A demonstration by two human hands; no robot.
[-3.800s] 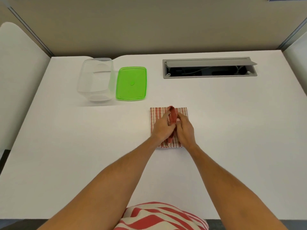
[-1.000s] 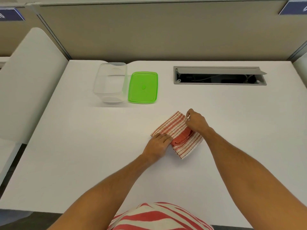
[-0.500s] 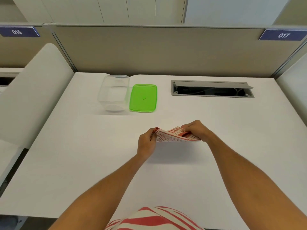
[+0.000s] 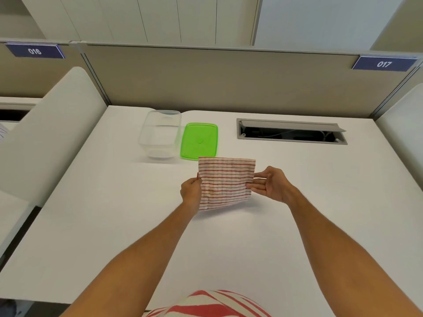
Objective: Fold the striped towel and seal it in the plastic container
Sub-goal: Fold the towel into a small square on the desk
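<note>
The red-and-white striped towel [image 4: 225,183] is folded to a small rectangle and held up above the white table [image 4: 114,225], its face turned toward me. My left hand [image 4: 191,191] grips its left edge. My right hand [image 4: 269,184] pinches its right edge with thumb and fingers. The clear plastic container [image 4: 160,133] stands open and empty at the back left. Its green lid [image 4: 199,141] lies flat on the table just to the container's right, partly behind the towel's top left corner.
A grey cable hatch [image 4: 290,132] is sunk into the table at the back right. A beige partition [image 4: 229,83] runs along the far edge. White side panels [image 4: 45,133] flank the desk on both sides.
Both hands have lifted the towel off the table and raised it upright, so its striped face shows; earlier it lay on the table, then hung flat between the hands. My view has tilted upward.
</note>
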